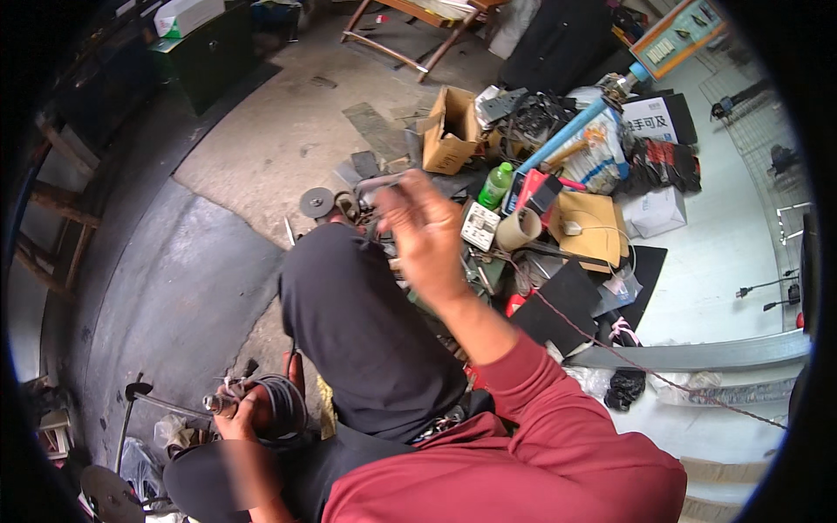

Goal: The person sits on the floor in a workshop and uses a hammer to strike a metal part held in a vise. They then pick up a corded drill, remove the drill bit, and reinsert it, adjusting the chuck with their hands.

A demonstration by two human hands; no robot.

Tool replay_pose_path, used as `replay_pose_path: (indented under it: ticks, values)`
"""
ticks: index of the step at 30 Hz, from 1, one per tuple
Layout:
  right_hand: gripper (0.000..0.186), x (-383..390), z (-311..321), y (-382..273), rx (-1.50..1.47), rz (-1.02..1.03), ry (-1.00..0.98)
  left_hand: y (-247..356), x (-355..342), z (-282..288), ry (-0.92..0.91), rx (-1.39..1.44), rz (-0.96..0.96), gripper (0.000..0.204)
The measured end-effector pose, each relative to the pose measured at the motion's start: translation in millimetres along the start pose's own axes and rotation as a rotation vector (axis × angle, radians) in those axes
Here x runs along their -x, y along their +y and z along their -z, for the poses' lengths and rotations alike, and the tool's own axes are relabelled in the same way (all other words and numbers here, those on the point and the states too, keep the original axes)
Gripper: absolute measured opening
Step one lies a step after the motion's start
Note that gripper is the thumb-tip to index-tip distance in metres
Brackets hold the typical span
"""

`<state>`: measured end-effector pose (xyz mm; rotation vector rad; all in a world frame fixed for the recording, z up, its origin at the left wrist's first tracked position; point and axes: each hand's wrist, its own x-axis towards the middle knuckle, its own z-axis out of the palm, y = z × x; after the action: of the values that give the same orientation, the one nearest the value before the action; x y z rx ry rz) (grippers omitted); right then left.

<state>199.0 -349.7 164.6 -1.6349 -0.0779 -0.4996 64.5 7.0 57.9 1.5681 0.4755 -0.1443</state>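
Observation:
My left hand (241,417), low at the left, is closed around what looks like a power drill; its metal chuck (214,404) points left, and the hand hides most of the body. Beside it lies a coil of dark cable (286,405). My right hand (425,234) is raised above my bent knee, slightly blurred by motion. Its fingers are bent, and a small grey elongated piece (381,181) shows at the fingertips, too smeared to name. Below and left of that hand, a round grey disc (316,202) sits among small metal parts.
A heap of goods lies to the right: an open cardboard box (450,131), a green bottle (495,186), a tape roll (519,229) and a white socket plate (479,227). A reddish cord (628,356) crosses the pale floor. A wooden stand (405,39) is at the back.

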Motion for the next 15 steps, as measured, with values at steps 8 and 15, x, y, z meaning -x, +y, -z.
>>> replay_pose_path:
  ticks: [8, 15]
  values:
    - [0.021, 0.0, 242.1, 82.4, 0.678, -0.161, 0.477, -11.0, -1.8, 4.5, 0.002, 0.006, 0.065, 0.028]
    - [0.017, 12.7, 327.1, 135.7, 0.935, -0.189, 0.449, -16.0, -4.1, 14.2, -0.007, 0.017, 0.071, 0.027]
